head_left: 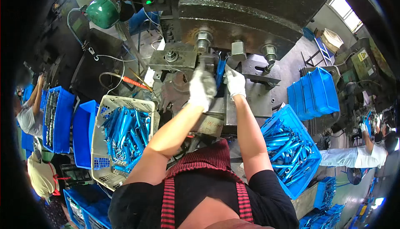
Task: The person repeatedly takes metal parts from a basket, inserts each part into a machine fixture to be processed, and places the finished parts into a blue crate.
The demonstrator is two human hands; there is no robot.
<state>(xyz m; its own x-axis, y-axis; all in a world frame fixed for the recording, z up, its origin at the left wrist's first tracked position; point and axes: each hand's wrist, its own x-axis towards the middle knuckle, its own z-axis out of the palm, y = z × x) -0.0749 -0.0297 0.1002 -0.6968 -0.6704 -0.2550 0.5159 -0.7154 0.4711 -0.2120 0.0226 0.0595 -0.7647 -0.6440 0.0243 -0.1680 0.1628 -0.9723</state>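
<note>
A long blue metal part [221,70] stands in the tooling of a large press, between my two hands. My right hand [236,83], in a white glove, is at its right side, fingers drawn together against its edge. My left hand [201,88], also gloved in white, is just left of the part, over the die block [181,83]. Motion smears its fingers, so I cannot see whether it holds anything. The dark press ram [241,29] with its bolts hangs directly above the tooling.
A cream plastic crate [98,145] of blue parts stands at my left, and a blue crate [296,193] of similar parts at my right. Stacked blue bins [312,93] are farther right. A green lamp [103,13] hangs upper left. Other people work at both sides.
</note>
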